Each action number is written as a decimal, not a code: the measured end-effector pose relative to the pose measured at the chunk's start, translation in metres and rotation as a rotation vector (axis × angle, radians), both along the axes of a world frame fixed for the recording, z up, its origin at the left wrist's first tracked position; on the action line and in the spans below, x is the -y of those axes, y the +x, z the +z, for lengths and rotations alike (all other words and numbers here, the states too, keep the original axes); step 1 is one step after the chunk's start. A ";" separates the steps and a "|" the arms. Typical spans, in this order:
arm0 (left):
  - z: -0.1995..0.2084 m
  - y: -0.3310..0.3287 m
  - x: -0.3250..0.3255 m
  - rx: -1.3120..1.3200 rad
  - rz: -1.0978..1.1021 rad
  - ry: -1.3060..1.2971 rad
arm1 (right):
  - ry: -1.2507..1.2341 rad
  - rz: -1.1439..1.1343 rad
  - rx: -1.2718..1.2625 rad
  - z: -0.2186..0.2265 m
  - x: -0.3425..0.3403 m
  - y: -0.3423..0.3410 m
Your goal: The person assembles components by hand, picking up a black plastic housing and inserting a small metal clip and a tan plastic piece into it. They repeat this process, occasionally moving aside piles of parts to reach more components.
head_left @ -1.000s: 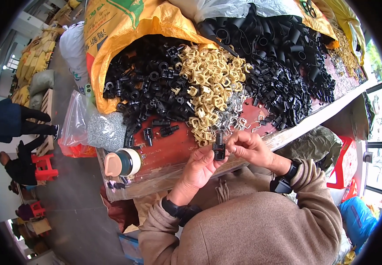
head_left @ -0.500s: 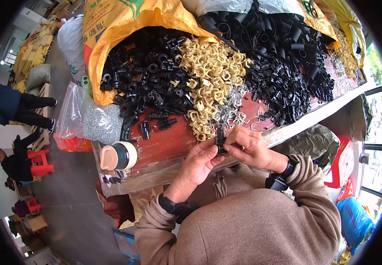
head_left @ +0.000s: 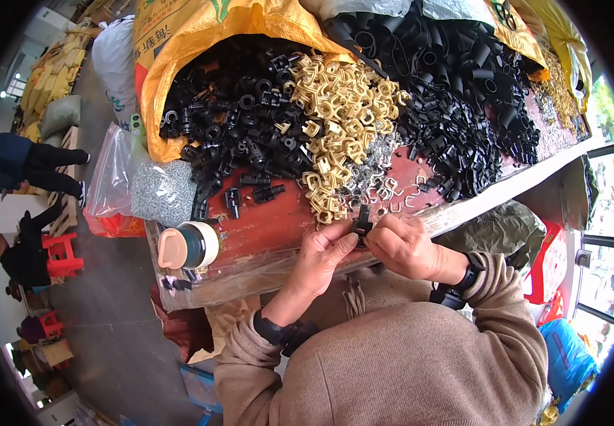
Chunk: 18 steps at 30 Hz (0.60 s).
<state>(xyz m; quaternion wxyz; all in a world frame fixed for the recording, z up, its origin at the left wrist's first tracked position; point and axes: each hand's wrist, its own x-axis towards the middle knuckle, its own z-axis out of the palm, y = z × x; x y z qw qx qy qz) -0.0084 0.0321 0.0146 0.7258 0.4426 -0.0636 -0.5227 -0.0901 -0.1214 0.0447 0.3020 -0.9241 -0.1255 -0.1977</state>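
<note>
Between my two hands, over the table's near edge, is a small black plastic fitting [head_left: 362, 221]. My left hand [head_left: 319, 260] pinches it from the left with thumb and forefinger. The fingers of my right hand [head_left: 408, 245] are curled closed against its right side; whether they also grip a smaller piece is hidden. Just beyond lie cream-coloured plastic clips [head_left: 353, 117] in a long heap. Bent metal clips [head_left: 385, 188] are scattered beside them. Black plastic fittings [head_left: 250, 135] spill from a yellow woven sack [head_left: 152, 92] on the left.
Small black parts [head_left: 456, 142] and black tube pieces [head_left: 420, 50] are piled at the right. A lidded cup [head_left: 204, 243] stands near the table's left corner, beside a clear bag of small metal pieces [head_left: 163, 192]. Two people [head_left: 19, 163] are on the far left, by a red stool [head_left: 62, 255].
The black fitting has shifted slightly to the right along with my hands. My right fingers have curled in tighter against it.
</note>
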 end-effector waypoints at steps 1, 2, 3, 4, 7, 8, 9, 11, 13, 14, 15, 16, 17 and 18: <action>0.000 -0.001 0.001 -0.003 0.004 -0.002 | -0.010 -0.014 -0.001 0.001 -0.001 -0.001; 0.000 -0.001 0.001 -0.006 0.008 -0.004 | -0.010 -0.015 -0.001 0.000 -0.001 -0.001; -0.001 -0.001 0.002 -0.007 0.008 -0.003 | -0.008 -0.030 -0.008 -0.001 -0.002 -0.001; -0.001 -0.001 0.002 -0.044 0.008 -0.010 | -0.007 -0.045 -0.015 -0.002 -0.002 -0.001; -0.002 -0.002 0.002 -0.121 0.010 -0.021 | -0.011 -0.052 -0.036 -0.005 -0.002 -0.001; -0.002 -0.002 0.002 -0.091 0.003 -0.022 | -0.017 -0.046 -0.048 -0.005 -0.001 -0.002; -0.003 -0.003 0.002 -0.062 -0.004 -0.022 | -0.024 -0.039 -0.060 -0.006 -0.001 -0.002; -0.003 -0.002 0.002 -0.033 -0.009 -0.021 | -0.030 -0.014 -0.083 -0.006 0.000 -0.001; -0.004 -0.001 -0.001 -0.020 -0.020 0.004 | -0.043 0.035 -0.125 -0.007 0.001 0.000; -0.004 0.000 -0.002 -0.013 -0.025 0.017 | -0.042 0.039 -0.126 -0.007 0.001 0.002; -0.004 0.001 -0.004 -0.014 -0.023 0.017 | 0.222 0.007 -0.270 -0.006 0.002 0.003; -0.003 0.003 -0.006 0.000 -0.053 0.008 | 0.488 -0.025 -0.414 -0.005 0.002 0.004; -0.002 0.005 -0.008 0.013 -0.081 -0.001 | 0.754 -0.057 -0.556 -0.005 0.003 0.006; -0.001 0.006 -0.011 0.027 -0.109 -0.009 | 0.755 -0.053 -0.557 -0.008 0.003 0.009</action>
